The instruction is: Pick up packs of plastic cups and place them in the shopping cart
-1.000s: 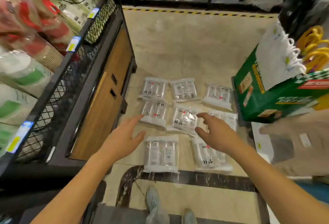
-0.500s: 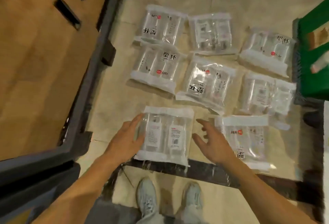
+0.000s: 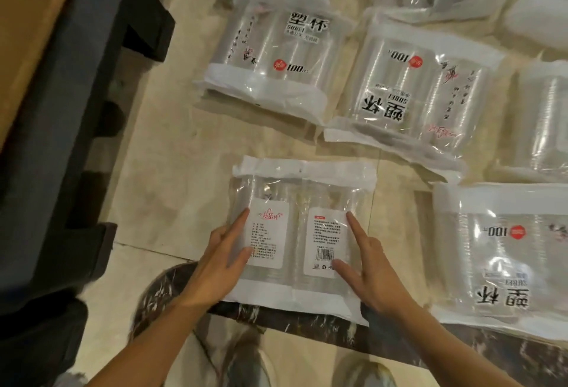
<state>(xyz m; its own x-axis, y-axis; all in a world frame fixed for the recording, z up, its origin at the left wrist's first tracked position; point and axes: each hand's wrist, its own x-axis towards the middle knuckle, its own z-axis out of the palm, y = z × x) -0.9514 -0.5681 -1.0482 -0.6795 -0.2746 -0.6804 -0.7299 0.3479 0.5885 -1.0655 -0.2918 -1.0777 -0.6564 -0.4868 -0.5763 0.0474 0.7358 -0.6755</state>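
A clear plastic pack of cups (image 3: 299, 233) lies on the tiled floor, back side up, with two white labels and a barcode showing. My left hand (image 3: 219, 260) rests on its left side, fingers straight along the left label. On the pack's right side lies my right hand (image 3: 367, 270), index finger straight, thumb touching near the barcode. Neither hand curls round the pack.
Several more cup packs lie around: one above left (image 3: 276, 58), one above right (image 3: 412, 91), one at the right (image 3: 504, 260). A dark-framed wooden display stand (image 3: 46, 141) runs along the left. My shoes (image 3: 246, 356) stand just below the pack on a dark marble strip.
The camera has dropped much closer to the floor. Both hands moved from beside the nearest pack onto its top, the left on the left label, the right by the barcode.
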